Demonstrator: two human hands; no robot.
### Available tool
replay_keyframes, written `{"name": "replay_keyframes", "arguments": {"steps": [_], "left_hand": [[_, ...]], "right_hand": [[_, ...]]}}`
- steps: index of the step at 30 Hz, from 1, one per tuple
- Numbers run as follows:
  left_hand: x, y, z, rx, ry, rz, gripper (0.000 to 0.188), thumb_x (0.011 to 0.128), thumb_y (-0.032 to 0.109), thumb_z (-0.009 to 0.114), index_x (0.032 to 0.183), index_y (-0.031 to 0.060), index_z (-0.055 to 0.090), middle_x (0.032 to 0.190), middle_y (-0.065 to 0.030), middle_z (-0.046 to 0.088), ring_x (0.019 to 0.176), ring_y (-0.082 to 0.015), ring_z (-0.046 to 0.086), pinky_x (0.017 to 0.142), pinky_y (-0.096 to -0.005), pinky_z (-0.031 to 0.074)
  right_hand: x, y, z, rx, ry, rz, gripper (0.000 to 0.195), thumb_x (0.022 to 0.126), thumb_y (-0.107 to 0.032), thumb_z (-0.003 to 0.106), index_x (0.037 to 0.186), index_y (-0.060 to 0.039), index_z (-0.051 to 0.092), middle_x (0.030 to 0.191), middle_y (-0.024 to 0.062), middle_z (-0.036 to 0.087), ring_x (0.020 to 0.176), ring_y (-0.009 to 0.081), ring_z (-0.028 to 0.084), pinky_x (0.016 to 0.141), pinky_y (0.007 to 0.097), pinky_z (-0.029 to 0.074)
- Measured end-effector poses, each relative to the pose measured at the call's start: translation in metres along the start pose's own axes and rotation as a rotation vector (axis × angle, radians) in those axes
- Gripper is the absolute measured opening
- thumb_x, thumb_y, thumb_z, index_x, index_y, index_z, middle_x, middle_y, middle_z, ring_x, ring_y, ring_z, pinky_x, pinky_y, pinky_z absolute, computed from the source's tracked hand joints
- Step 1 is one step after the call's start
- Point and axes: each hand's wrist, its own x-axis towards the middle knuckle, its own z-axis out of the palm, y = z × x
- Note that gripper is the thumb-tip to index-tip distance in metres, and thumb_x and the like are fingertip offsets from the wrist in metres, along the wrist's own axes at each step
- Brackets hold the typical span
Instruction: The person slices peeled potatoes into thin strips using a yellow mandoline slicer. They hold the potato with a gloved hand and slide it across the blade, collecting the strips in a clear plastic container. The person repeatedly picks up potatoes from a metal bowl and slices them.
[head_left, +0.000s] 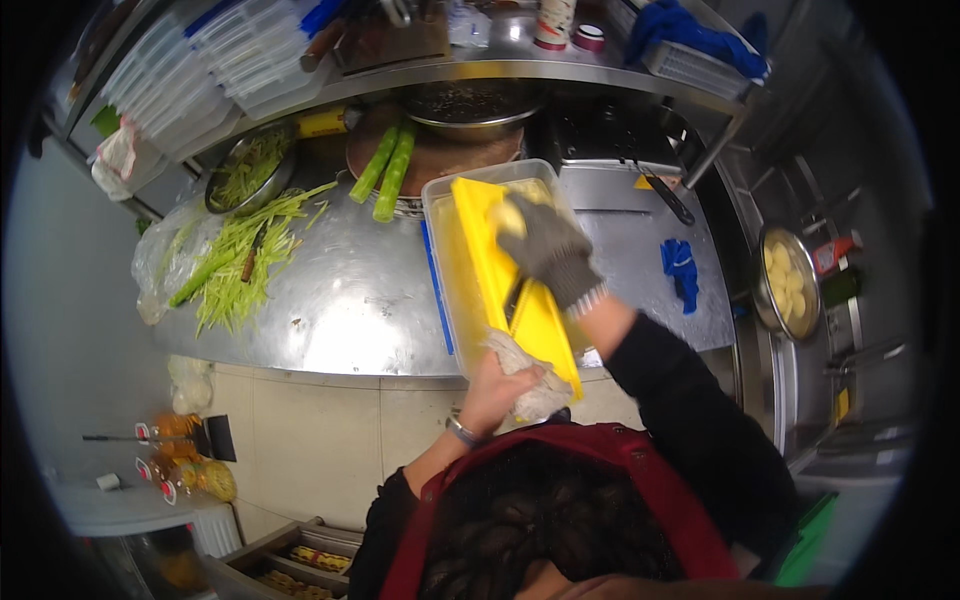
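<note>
A yellow mandoline slicer (481, 247) slants across a clear plastic tub (442, 262) on the steel worktable. My right hand (551, 244), in a grey knit glove, grips a pale peeled potato (510, 219) against the upper part of the slicer. Bare but for a bracelet, my left hand (499, 390) clasps the slicer's near end through a greyish cloth (529, 375). Pale contents show at the tub's far end, partly hidden by the slicer and the glove.
Shredded green stems (255, 255) with a wooden-handled knife (251, 262) lie left, near a steel bowl (259, 176). Two peeled green stalks (391, 172) rest on a round chopping board (465, 154). A blue cloth (680, 274) lies right; a bowl of peeled potatoes (787, 281) stands beyond. A shelf (517, 71) overhangs the back.
</note>
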Motion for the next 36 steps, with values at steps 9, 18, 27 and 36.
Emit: {"name": "replay_keyframes", "arguments": {"steps": [9, 18, 27, 36], "left_hand": [[-0.005, 0.000, -0.027, 0.142, 0.188, 0.031, 0.036, 0.077, 0.004, 0.068, 0.108, -0.0050, 0.052, 0.097, -0.0141, 0.063, 0.081, -0.0193, 0.063, 0.074, -0.0324, 0.051], [-0.016, 0.016, -0.023, -0.053, 0.206, -0.064, 0.044, 0.076, 0.013, 0.073, 0.110, -0.0050, 0.052, 0.097, -0.0125, 0.062, 0.080, -0.0208, 0.061, 0.073, -0.0339, 0.051], [-0.023, 0.007, -0.012, 0.026, 0.227, -0.080, 0.036, 0.080, 0.005, 0.067, 0.111, -0.0045, 0.052, 0.099, -0.0120, 0.063, 0.088, -0.0200, 0.062, 0.076, -0.0334, 0.052], [-0.019, -0.016, -0.007, 0.274, 0.248, -0.011, 0.038, 0.077, 0.009, 0.070, 0.108, -0.0051, 0.054, 0.096, -0.0147, 0.066, 0.083, -0.0199, 0.064, 0.073, -0.0303, 0.051]], "right_hand": [[-0.068, -0.028, -0.017, 0.077, -0.318, -0.057, 0.058, 0.080, -0.041, 0.058, 0.132, -0.0196, 0.045, 0.113, 0.0164, 0.057, 0.100, 0.0317, 0.061, 0.082, 0.0428, 0.051], [-0.085, -0.037, -0.024, -0.053, -0.302, -0.198, 0.063, 0.081, -0.047, 0.055, 0.137, -0.0218, 0.038, 0.120, 0.0177, 0.054, 0.105, 0.0350, 0.059, 0.084, 0.0501, 0.049], [-0.019, -0.013, -0.026, 0.068, -0.164, 0.031, 0.059, 0.082, -0.044, 0.054, 0.133, -0.0169, 0.043, 0.119, 0.0161, 0.056, 0.106, 0.0329, 0.059, 0.085, 0.0460, 0.050], [0.029, -0.013, 0.001, 0.081, -0.196, 0.244, 0.056, 0.083, -0.043, 0.047, 0.131, -0.0149, 0.045, 0.123, 0.0151, 0.056, 0.110, 0.0338, 0.057, 0.088, 0.0493, 0.046]]}}
